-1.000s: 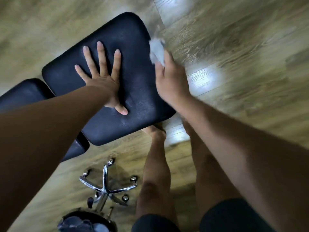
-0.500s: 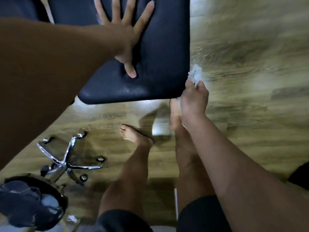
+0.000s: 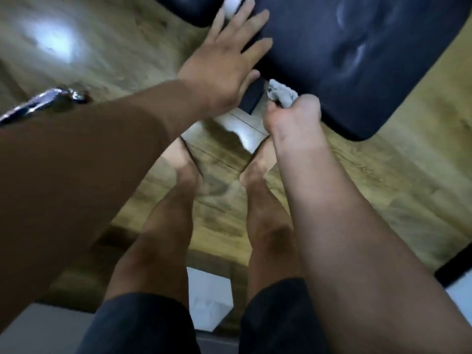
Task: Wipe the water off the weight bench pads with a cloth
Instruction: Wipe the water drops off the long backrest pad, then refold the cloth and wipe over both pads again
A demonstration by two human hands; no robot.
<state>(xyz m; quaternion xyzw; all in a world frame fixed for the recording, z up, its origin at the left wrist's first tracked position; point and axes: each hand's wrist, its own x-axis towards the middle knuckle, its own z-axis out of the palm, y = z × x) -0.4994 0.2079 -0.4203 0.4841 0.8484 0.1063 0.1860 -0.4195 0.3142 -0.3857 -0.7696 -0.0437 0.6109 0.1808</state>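
A black padded bench pad (image 3: 357, 54) fills the upper right of the blurred head view, its surface dimpled and shiny. My left hand (image 3: 224, 60) lies flat with straight, spread fingers against the pad's left edge. My right hand (image 3: 293, 118) grips a crumpled white cloth (image 3: 281, 94) and holds it against the pad's near edge, beside a dark frame part (image 3: 251, 98) under the pad. A second black pad (image 3: 189, 8) shows at the top, left of my left hand's fingertips.
Wood-look floor (image 3: 383, 180) lies all around. My bare legs and feet (image 3: 184, 169) stand just below the pad. A chrome chair-base leg (image 3: 43, 100) juts in at the left. Something white (image 3: 209, 300) lies on the floor between my legs.
The view has swung, so the pad now sits at the upper right. My left hand slid from the pad's top to its left edge. My right hand brought the cloth along the pad's near edge.
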